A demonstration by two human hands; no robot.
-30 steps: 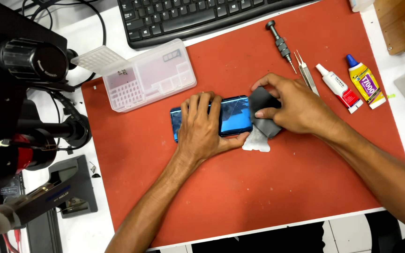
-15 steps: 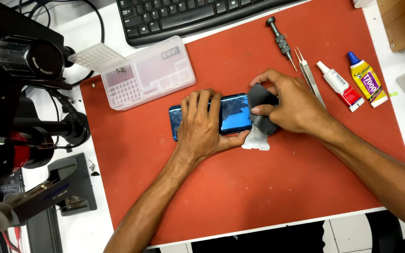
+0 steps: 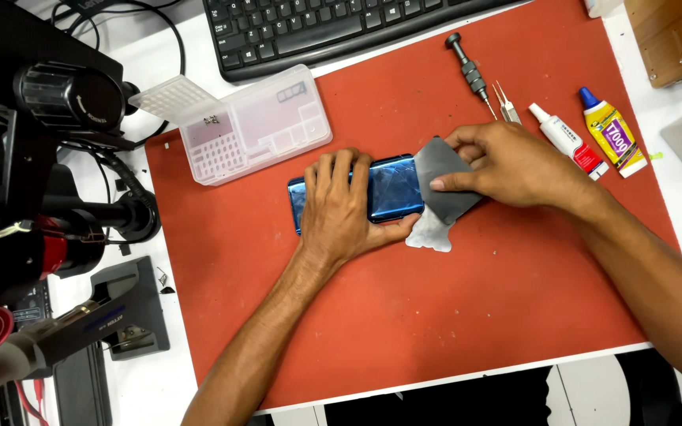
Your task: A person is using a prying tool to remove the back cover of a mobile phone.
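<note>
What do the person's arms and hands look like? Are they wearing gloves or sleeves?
No gloves and no sleeves show. The left hand and right hand are bare, and both forearms are bare as far as the picture's edge. I see no watch, ring or bracelet on either one.
</note>
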